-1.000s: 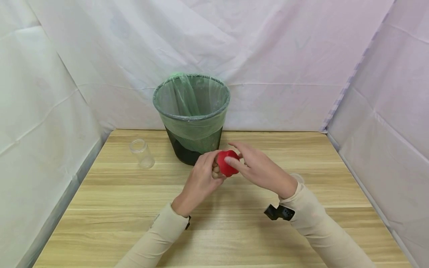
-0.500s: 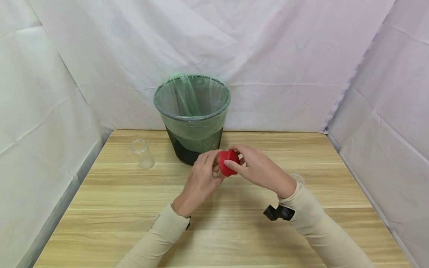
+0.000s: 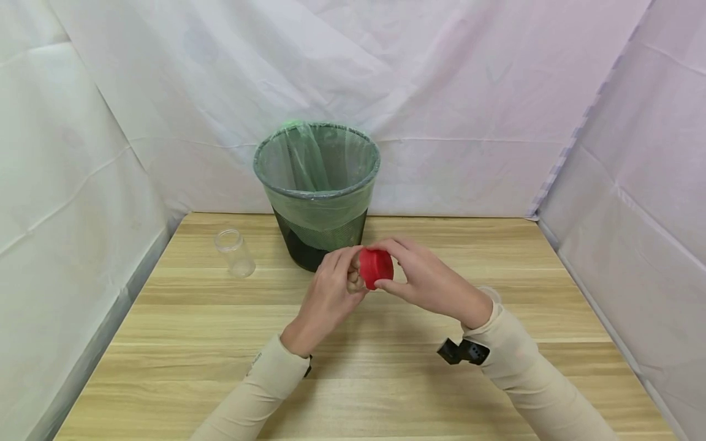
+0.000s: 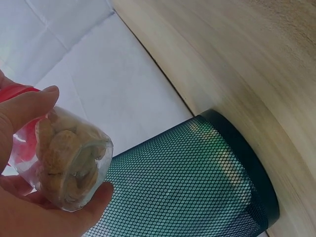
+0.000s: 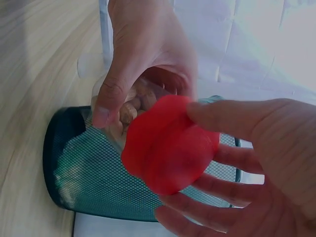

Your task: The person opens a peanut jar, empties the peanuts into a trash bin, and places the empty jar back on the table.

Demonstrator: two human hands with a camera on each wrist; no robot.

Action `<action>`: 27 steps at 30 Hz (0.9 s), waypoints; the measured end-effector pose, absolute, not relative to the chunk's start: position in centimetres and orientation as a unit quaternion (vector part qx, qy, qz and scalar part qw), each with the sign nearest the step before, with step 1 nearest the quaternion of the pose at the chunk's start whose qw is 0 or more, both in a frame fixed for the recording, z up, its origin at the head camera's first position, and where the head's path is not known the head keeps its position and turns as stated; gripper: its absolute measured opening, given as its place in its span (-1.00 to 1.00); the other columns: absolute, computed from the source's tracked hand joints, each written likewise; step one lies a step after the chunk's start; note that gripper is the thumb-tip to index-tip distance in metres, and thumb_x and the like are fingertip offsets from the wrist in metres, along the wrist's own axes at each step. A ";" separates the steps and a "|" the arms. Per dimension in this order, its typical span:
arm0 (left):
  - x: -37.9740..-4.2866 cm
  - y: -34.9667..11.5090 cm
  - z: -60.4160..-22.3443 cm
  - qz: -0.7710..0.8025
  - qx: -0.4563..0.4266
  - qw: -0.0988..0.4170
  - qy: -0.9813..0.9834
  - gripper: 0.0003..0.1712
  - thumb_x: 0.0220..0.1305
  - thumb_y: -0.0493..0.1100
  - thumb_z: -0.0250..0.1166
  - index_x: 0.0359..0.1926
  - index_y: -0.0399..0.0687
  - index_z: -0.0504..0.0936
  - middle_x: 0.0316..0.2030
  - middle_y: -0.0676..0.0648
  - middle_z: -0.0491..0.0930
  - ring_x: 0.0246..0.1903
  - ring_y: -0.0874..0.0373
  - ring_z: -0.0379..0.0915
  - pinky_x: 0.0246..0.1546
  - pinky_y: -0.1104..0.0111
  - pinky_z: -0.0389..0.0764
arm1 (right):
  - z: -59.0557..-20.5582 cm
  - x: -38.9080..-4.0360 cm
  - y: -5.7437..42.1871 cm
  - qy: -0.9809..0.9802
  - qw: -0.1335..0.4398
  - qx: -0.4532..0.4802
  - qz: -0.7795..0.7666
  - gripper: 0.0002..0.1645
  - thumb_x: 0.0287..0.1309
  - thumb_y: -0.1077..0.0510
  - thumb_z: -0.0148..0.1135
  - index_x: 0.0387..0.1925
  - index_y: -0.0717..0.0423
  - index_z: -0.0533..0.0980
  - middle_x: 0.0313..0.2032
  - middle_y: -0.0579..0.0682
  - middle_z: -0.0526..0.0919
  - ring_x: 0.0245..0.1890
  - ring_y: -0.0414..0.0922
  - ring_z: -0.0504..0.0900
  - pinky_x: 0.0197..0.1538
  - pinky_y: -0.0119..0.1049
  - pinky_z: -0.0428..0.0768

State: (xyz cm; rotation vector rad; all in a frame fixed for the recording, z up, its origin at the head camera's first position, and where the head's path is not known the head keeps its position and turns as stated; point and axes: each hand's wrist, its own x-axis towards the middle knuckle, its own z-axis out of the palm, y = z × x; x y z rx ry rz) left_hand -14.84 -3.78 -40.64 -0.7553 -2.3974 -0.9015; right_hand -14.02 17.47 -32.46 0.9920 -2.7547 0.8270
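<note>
My left hand (image 3: 330, 293) grips a clear jar (image 4: 74, 153) round its side, tilted sideways above the table. Rounded tan-brown pieces fill much of it, visible through the wall. A red lid (image 3: 377, 268) with a lobed edge covers the jar's mouth and faces right. My right hand (image 3: 432, 278) holds this lid at its edge, thumb on one side and fingers on the other. In the right wrist view, the thumb presses the lid's rim while the fingers spread along its far side. The left fingers hide part of the jar in the head view.
A black mesh bin (image 3: 317, 229) lined with a green bag stands just behind the hands. To its left is a lidless clear jar (image 3: 235, 256). Part of a clear round rim (image 3: 491, 294) shows behind the right cuff. White sheeting (image 3: 441, 122) encloses the wooden table (image 3: 193, 343).
The right fingers have closed in round the lid from a looser touch, and the lid's face has turned further toward the right. The left hand has stayed nearly still.
</note>
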 end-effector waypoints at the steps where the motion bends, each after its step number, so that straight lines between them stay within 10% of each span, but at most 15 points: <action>1: -14.9 -3.8 -40.7 -0.327 -0.275 0.237 -0.873 -0.28 0.09 -0.38 0.61 0.30 -0.26 0.59 0.15 -0.21 0.67 0.19 -0.16 0.59 0.23 0.07 0.73 | -32.4 -14.0 17.4 -0.908 0.044 0.316 0.273 -0.28 0.30 0.08 0.57 0.40 0.15 0.50 0.29 0.10 0.64 0.23 0.03 0.67 0.22 0.00 0.74; 6: -14.9 -3.6 -40.7 -0.310 -0.277 0.263 -0.871 -0.32 0.08 -0.42 0.56 0.27 -0.26 0.60 0.14 -0.22 0.68 0.16 -0.16 0.61 0.21 0.05 0.74 | -32.2 -14.2 17.1 -0.921 -0.018 0.232 0.313 -0.22 0.53 -0.11 0.32 0.55 0.18 0.36 0.38 0.14 0.58 0.21 0.06 0.70 0.22 0.04 0.75; 14: -14.8 -3.5 -40.6 -0.284 -0.278 0.294 -0.869 -0.30 0.06 -0.42 0.59 0.28 -0.28 0.62 0.14 -0.23 0.68 0.17 -0.14 0.61 0.20 0.02 0.73 | -32.3 -14.3 16.4 -0.922 -0.066 0.167 0.344 -0.42 0.57 -0.12 0.25 0.36 0.16 0.48 -0.07 0.06 0.77 -0.30 -0.09 0.75 -0.22 -0.25 0.73; 27: -14.9 -4.3 -40.3 -0.342 -0.247 0.235 -0.876 -0.17 0.05 -0.31 0.71 0.34 -0.29 0.55 0.22 -0.26 0.63 0.22 -0.17 0.57 0.25 0.08 0.73 | -31.9 -14.1 17.3 -0.915 -0.024 0.213 0.341 -0.33 0.39 0.03 0.47 0.42 0.10 0.48 0.14 -0.01 0.73 -0.03 -0.04 0.75 -0.12 -0.28 0.78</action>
